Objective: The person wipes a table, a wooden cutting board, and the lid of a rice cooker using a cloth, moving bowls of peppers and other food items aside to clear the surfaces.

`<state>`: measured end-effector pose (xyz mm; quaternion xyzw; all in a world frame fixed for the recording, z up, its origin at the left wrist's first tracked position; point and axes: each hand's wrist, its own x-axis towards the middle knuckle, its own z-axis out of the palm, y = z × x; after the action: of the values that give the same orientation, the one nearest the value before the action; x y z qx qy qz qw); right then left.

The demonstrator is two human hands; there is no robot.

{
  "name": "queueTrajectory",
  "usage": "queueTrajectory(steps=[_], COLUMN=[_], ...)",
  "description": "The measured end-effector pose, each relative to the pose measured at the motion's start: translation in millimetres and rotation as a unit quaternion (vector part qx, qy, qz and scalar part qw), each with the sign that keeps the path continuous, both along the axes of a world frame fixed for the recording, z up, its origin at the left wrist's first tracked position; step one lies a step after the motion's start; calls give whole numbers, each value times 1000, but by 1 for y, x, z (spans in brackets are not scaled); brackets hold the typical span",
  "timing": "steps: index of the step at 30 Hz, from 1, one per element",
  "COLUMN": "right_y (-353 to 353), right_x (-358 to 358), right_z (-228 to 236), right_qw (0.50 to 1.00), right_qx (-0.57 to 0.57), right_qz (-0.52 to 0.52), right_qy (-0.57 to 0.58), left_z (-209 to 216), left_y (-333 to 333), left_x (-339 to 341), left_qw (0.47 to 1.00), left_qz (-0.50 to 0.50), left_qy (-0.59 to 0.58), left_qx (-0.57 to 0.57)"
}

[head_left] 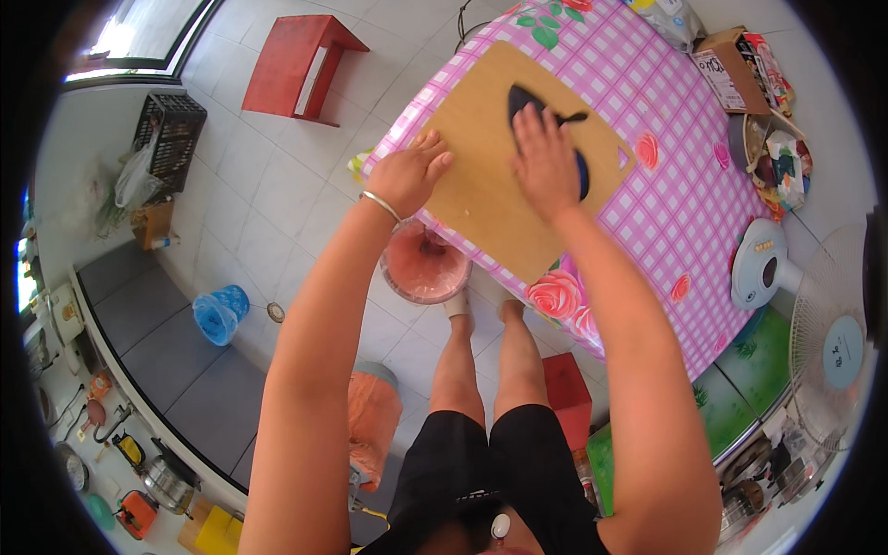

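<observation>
A tan cutting board (490, 176) with a handle hole lies on the table, over a pink checked tablecloth (684, 240). My right hand (544, 166) is closed over a dark pointed object (524, 96) on the board. A small black strap sticks out beside its fingers, and a dark blue rounded end shows past the palm; the middle is covered, so its kind is unclear. At the board's left edge rests my left hand (409, 172), fingers spread and holding nothing, a bangle (381, 205) at its wrist.
Below the table edge stands a pink-lined bin (425, 264). A red stool (305, 67) is at the upper left, a blue-lined bin (220, 314) at the left. A standing fan (840, 347), a basket (772, 157) and a cardboard box (735, 69) line the right.
</observation>
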<state>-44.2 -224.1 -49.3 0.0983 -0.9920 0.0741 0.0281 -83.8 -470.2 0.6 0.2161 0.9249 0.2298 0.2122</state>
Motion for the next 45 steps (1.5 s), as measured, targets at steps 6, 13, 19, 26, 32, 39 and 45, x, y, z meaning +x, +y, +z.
queueTrajectory(steps=[6, 13, 19, 26, 32, 39, 45], right_y=[-82, -99, 34, 36, -42, 54, 4], right_x=[89, 126, 64, 66, 161, 44, 92], right_z=[2, -2, 21, -2, 4, 8, 14], right_qw=[990, 919, 929, 983, 990, 988, 992], right_qx=[-124, -355, -355, -61, -99, -89, 7], right_qz=[66, 172, -17, -166, 33, -119, -79], right_qy=[-27, -4, 105, 45, -92, 30, -94], left_z=[24, 19, 17, 15, 11, 6, 7], left_y=[9, 10, 14, 54, 59, 56, 56], left_x=[-22, -21, -10, 23, 26, 27, 26], left_qw=[992, 992, 993, 965, 969, 970, 961], left_qz=[32, -18, 0, -85, -64, -79, -90], left_qy=[-111, -96, -77, 65, 46, 67, 63], left_qx=[-52, -75, -87, -238, -235, -219, -253])
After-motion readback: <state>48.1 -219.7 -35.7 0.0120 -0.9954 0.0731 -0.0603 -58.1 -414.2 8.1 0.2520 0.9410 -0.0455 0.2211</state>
